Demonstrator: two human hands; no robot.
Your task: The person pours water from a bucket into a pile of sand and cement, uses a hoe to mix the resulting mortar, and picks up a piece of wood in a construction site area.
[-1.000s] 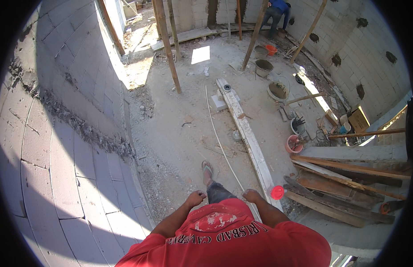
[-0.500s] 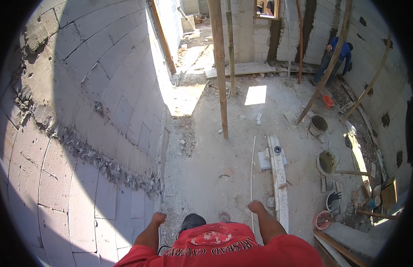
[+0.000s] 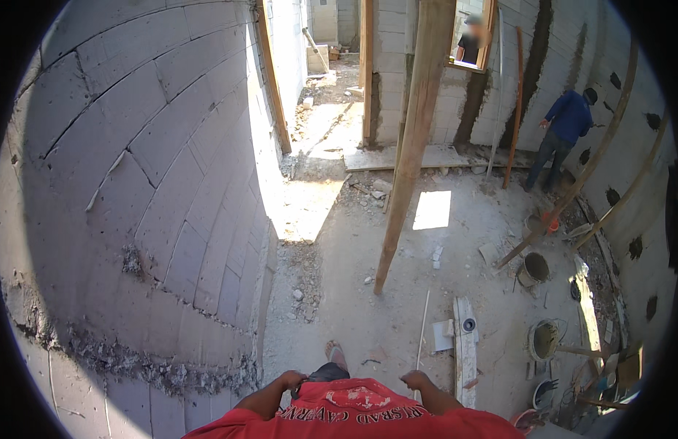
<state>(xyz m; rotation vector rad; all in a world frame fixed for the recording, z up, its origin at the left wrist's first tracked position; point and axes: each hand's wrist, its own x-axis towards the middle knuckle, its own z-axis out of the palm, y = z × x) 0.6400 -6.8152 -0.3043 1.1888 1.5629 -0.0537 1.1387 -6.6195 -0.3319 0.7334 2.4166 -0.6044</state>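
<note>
My left hand (image 3: 291,380) hangs low in front of my red shirt, its fingers loosely curled with nothing visible in them. Right beside it is dark cloth (image 3: 329,372) over my leg, and my foot (image 3: 336,354) in a sandal shows just beyond. Across the shirt, my right hand (image 3: 414,380) has its fingers curled too, and I see nothing in it. A thin white strip (image 3: 422,329) lies on the floor just past this hand. Further right lies a long pale board (image 3: 465,358) with a round grey ring (image 3: 468,325) on it.
A block wall (image 3: 171,183) rises at my left. Ahead stands a wooden pole (image 3: 411,161), with a doorway behind it. Buckets (image 3: 533,269) and tools lie along the right. A person in blue (image 3: 566,132) stands by the far right wall; another shows through the window opening (image 3: 471,44).
My view has moved forward; the pole and board look nearer. My left hand has come inward beside the dark cloth, and a foot has stepped out. The person in blue has straightened up.
</note>
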